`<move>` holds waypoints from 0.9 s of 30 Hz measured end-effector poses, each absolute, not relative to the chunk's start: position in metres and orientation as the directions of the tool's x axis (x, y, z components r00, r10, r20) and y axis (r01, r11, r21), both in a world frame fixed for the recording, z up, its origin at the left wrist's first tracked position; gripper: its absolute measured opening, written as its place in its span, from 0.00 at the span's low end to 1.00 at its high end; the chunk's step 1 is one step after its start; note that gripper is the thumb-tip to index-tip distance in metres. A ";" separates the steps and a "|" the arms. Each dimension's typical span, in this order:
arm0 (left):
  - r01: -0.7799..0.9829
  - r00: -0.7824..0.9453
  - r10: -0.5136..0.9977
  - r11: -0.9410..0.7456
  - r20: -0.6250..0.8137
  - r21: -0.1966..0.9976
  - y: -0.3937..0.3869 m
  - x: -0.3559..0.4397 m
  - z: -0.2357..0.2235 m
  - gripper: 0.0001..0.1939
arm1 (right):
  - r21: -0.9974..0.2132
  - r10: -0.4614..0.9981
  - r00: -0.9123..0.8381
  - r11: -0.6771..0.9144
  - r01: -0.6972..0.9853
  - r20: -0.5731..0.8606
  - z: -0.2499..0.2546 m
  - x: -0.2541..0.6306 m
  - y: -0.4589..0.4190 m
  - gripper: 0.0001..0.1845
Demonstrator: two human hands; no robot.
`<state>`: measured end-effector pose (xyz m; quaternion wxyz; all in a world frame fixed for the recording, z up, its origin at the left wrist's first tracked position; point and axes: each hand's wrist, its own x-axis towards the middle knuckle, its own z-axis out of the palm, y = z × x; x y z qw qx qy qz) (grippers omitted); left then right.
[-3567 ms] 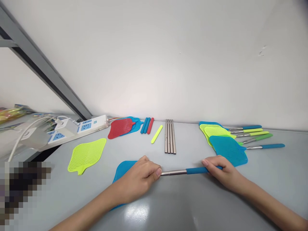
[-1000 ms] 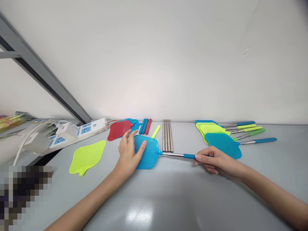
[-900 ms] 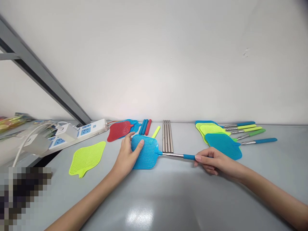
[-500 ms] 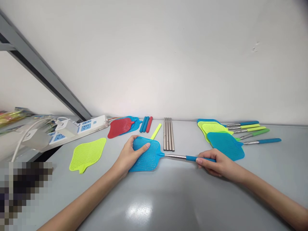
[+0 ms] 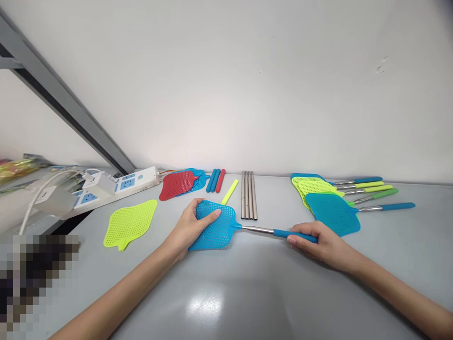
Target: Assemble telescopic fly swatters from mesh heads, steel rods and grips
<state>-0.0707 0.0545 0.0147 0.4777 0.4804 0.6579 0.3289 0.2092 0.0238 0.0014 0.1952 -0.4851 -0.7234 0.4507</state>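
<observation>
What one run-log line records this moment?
left hand: holds blue mesh head | right hand: holds blue handle | metal tubes: side by side

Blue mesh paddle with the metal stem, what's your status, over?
Left hand gripping perforated blue plastic paddle. Right hand holding its blue cylindrical handle. Shiny metal shaft between them. Yellow rod-shaped piece just beyond paddle.

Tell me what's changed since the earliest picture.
The left hand let go of the metal shaft and took hold of the blue head. The head now sits closer to the handle, and the whole swatter is farther forward, toward the wall. The right hand still holds the handle; the loose rods stayed put.
</observation>
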 end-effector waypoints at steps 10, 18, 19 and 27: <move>0.297 -0.060 0.952 0.304 -0.300 0.905 0.054 -0.071 0.012 0.30 | -0.891 0.884 -0.375 -0.093 0.445 -0.279 -0.003 0.210 0.025 0.20; 0.271 -0.067 0.960 0.280 -0.272 0.921 0.054 -0.071 0.010 0.30 | -0.928 0.883 -0.386 -0.129 0.349 -0.268 -0.007 0.213 0.027 0.20; 0.263 -0.069 0.961 0.277 -0.268 0.924 0.054 -0.071 0.009 0.31 | -0.932 0.882 -0.389 -0.132 0.336 -0.266 -0.008 0.214 0.027 0.20; 0.269 -0.118 0.965 0.256 -0.232 0.928 0.055 -0.070 0.004 0.30 | -0.952 0.867 -0.405 -0.221 0.211 -0.291 -0.013 0.216 0.030 0.19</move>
